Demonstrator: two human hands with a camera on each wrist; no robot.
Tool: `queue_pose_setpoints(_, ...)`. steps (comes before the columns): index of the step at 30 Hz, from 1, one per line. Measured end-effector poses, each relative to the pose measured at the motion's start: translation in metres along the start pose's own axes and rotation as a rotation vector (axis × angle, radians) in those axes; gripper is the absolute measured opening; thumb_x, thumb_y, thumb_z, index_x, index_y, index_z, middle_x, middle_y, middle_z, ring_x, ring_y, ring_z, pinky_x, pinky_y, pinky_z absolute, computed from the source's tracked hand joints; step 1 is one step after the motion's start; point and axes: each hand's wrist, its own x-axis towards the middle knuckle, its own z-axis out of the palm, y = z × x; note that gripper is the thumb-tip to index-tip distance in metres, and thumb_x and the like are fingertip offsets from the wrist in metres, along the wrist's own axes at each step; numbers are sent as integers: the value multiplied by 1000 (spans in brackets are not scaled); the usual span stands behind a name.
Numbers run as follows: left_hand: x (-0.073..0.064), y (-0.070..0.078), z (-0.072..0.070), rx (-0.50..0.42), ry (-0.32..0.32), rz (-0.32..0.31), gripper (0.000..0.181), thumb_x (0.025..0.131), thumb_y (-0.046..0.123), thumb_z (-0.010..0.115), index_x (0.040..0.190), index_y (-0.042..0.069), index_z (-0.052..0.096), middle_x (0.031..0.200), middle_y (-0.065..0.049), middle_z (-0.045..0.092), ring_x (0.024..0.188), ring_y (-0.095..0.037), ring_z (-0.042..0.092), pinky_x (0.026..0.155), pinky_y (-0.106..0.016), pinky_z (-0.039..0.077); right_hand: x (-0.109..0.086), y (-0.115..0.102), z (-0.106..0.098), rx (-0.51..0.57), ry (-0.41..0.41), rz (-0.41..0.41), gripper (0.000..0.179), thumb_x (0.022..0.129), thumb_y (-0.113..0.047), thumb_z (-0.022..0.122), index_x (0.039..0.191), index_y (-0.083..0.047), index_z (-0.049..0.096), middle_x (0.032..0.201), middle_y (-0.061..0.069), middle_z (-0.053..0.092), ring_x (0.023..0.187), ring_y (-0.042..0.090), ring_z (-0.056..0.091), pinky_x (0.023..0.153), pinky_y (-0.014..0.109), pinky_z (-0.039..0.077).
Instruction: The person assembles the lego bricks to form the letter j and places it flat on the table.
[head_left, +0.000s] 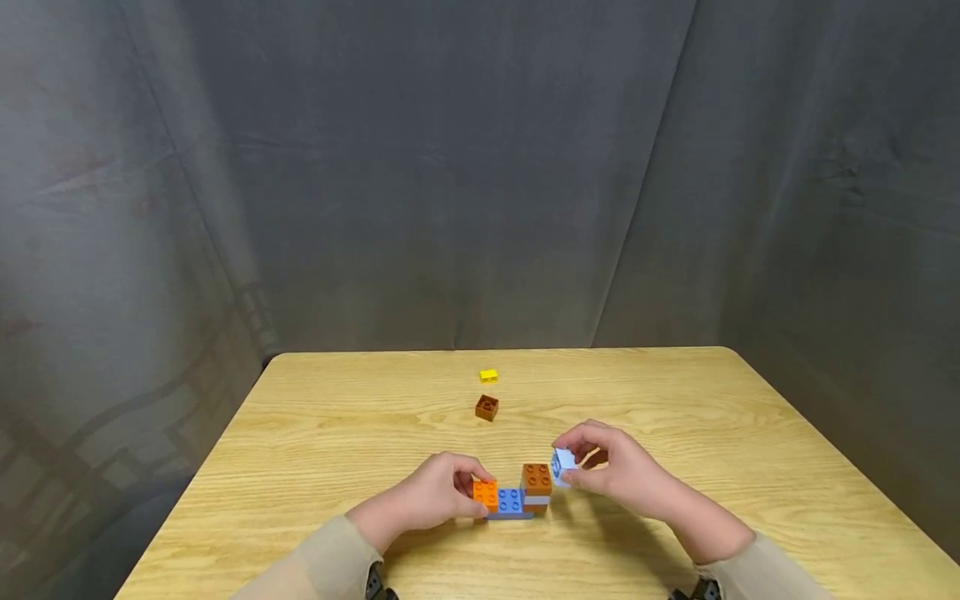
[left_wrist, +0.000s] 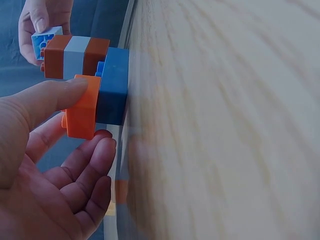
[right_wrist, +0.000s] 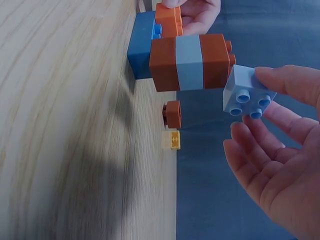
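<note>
My left hand [head_left: 438, 492] pinches an orange brick [left_wrist: 82, 110] between thumb and fingers. That brick sits on the left end of a long blue brick [head_left: 511, 502] lying on the table. At the blue brick's right end rises a stack: a brown brick, a light blue brick [right_wrist: 189, 62], then another brown brick [head_left: 536, 478] on top. Just right of the stack's top, my right hand [head_left: 618, 471] holds a loose light blue brick [right_wrist: 247, 89] in the air, tilted so its studs face sideways. In the right wrist view, the thumb lies on its side.
Farther back on the wooden table [head_left: 360, 400] lies a brown brick [head_left: 487, 407], its hollow side showing. Behind it, closer to the far edge, is a small yellow brick [head_left: 489, 376]. Grey curtains [head_left: 450, 183] hang past the table's back and sides.
</note>
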Motion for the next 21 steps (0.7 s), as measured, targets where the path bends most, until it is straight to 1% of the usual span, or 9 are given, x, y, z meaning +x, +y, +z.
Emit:
queue_pose_setpoints(8, 0, 0, 0, -7, 1, 17, 29, 79, 8, 84, 106, 10, 75, 80, -1, 61, 72, -16, 53, 63, -27, 44, 4, -8, 5, -17, -7, -11, 26, 87, -16, 78, 111, -11, 69, 103, 0, 62, 94, 21, 57, 81, 37, 51)
queue_pose_setpoints(16, 0, -1, 0, -14, 2, 5, 29, 79, 8, 84, 106, 10, 75, 80, -2, 61, 71, -17, 54, 62, -27, 44, 11, -12, 15, -66, -3, -23, 29, 85, -15, 80, 112, -14, 68, 101, -2, 61, 93, 19, 58, 81, 42, 51)
queue_pose_setpoints(21, 0, -1, -1, -4, -4, 5, 28, 79, 9, 84, 106, 11, 75, 80, -1, 61, 72, -17, 54, 63, -27, 44, 15, -14, 21, -99, 8, -12, 31, 83, -15, 81, 111, -19, 68, 100, -5, 62, 92, 16, 58, 80, 43, 51)
